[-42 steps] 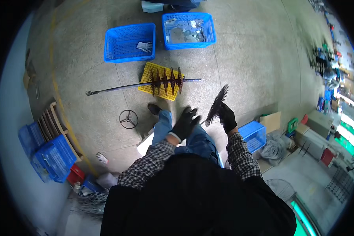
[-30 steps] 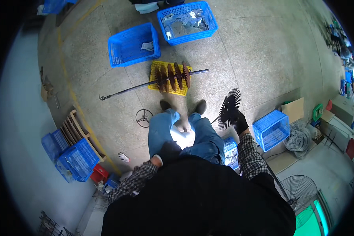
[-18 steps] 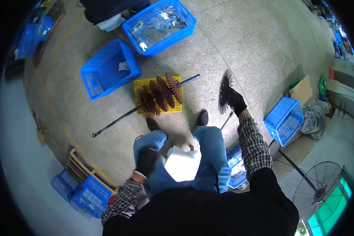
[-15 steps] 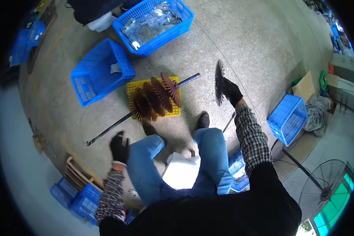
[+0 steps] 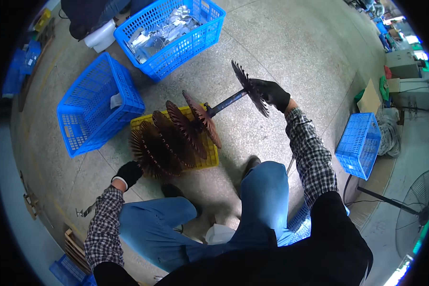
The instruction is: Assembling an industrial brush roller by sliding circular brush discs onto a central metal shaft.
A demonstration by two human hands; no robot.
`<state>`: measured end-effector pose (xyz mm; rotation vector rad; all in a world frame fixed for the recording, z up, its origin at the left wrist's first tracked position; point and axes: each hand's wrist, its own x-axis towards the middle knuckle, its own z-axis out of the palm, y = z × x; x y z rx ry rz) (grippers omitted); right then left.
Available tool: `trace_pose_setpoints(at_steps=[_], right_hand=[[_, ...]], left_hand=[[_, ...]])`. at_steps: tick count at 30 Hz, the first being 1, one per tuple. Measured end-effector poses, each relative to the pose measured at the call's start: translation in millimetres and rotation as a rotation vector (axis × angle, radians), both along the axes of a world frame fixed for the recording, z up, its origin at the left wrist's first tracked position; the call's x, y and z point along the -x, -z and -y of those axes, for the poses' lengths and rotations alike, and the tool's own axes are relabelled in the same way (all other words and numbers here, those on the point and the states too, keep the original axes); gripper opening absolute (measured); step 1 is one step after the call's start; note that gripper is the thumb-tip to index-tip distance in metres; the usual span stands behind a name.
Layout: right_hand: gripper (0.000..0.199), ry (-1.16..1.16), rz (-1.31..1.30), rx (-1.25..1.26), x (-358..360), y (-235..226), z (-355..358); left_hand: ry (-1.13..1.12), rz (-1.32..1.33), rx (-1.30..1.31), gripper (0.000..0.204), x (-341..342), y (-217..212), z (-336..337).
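sliding my right hand (image 5: 273, 93), fingers clamped on the loose toothed disc (image 5: 249, 87), toward eight o'clock along the rod (image 5: 225, 102), i square it; left hand (image 5: 128, 172), fingers curled, grips the stacked discs (image 5: 174, 138).

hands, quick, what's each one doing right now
Left hand: gloved, at the end of the stacked brown spiked discs; whether its grip is closed cannot be told.
Right hand: gloved, closed on a single spiked disc.

Single head-worn fisheye view, straight down over knees and concrete floor (image 5: 291, 43) (edges bent).
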<state>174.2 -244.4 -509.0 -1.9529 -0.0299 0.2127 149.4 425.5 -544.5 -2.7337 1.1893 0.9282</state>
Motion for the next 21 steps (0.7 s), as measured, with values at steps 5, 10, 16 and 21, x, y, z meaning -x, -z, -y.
trace_pose_setpoints(at_steps=[5, 10, 16, 21], right_hand=[[0.037, 0.118, -0.319, -0.099, 23, -8, -6], [0.037, -0.033, -0.025, 0.084, 25, 21, 23], [0.046, -0.109, -0.078, 0.283, 25, 23, 20], [0.051, -0.158, 0.487, 0.692, 13, 45, -21]], left_hand=[[0.359, 0.079, 0.214, 0.028, 11, 40, -17], [0.37, 0.129, 0.162, 0.022, -8, 44, 0], [0.312, 0.104, 0.151, 0.019, -6, 60, 2], [0.399, 0.205, 0.313, 0.018, -11, 69, -16]])
